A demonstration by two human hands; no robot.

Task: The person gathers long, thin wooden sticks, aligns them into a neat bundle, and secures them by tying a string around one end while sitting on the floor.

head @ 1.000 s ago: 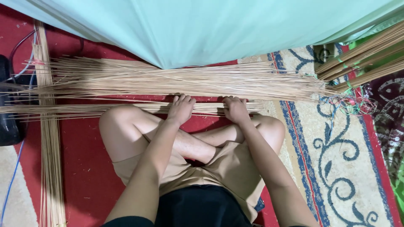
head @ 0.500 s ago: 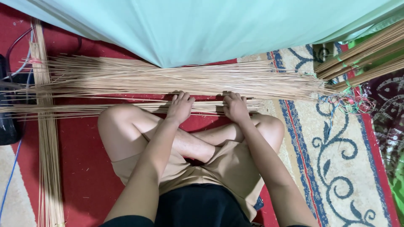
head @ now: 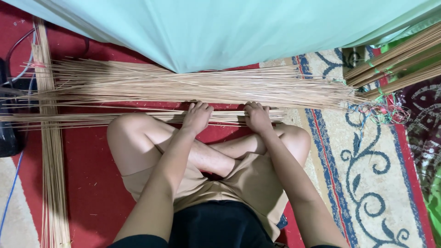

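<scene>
- While the person sits cross-legged on the red carpet (head: 87, 183), both hands press down on a thin row of sticks (head: 115, 118) lying flat on the floor just beyond the knees.
- The left hand (head: 197, 117) rests palm down, fingers together and bent over the row; whether it pinches any stick or only presses on them cannot be told.
- The right hand (head: 257, 117) lies the same way a little to the side, fingers curled over the row's end part, its grasp equally unclear.
- The thin row runs crosswise from the left edge of the view to just past the right hand, near the bent right knee.
- Beyond it, a much thicker pile of sticks (head: 206, 85) lies parallel, fanned wider at the left and drawn tighter at the right.
- A pale green cloth (head: 239, 27) hangs over the far side of that pile.
- A further bundle of sticks (head: 51, 174) lies at right angles along the left, crossing under both rows.
- At the right end of the pile sits a tangle of coloured strings (head: 381, 112) on a patterned rug (head: 367, 183).
- More tied stick bundles (head: 395, 64) slant in the upper right corner.
- A black object (head: 7, 133) with cables sits at the left edge.
</scene>
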